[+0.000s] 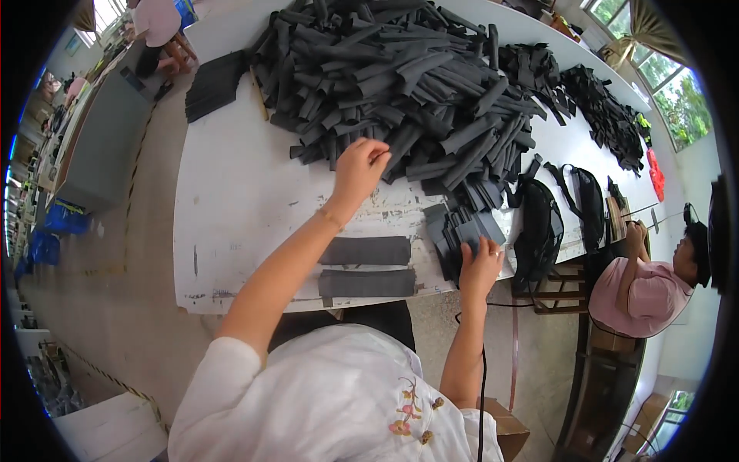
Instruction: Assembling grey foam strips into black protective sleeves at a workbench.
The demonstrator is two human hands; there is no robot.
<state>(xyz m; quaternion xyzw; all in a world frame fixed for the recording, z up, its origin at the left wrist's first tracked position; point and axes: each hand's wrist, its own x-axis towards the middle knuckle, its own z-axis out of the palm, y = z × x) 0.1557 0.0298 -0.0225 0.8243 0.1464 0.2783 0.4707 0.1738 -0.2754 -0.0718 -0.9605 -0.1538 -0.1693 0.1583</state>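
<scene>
A large heap of black fabric strips, many of them curled, covers the far middle of the white table. At its near edge is my left hand, its fingers bent together; whatever they may hold is hidden. Two flat dark strips lie side by side near the table's front edge. To their right, my right hand closes on a grey flat piece at the near end of a loose stack of dark rectangular pieces.
Black bags with straps lie right of the stack. More black strap pieces are heaped at far right. A neat row of dark strips sits at far left. Another person sits at right. A black cable hangs by my right arm.
</scene>
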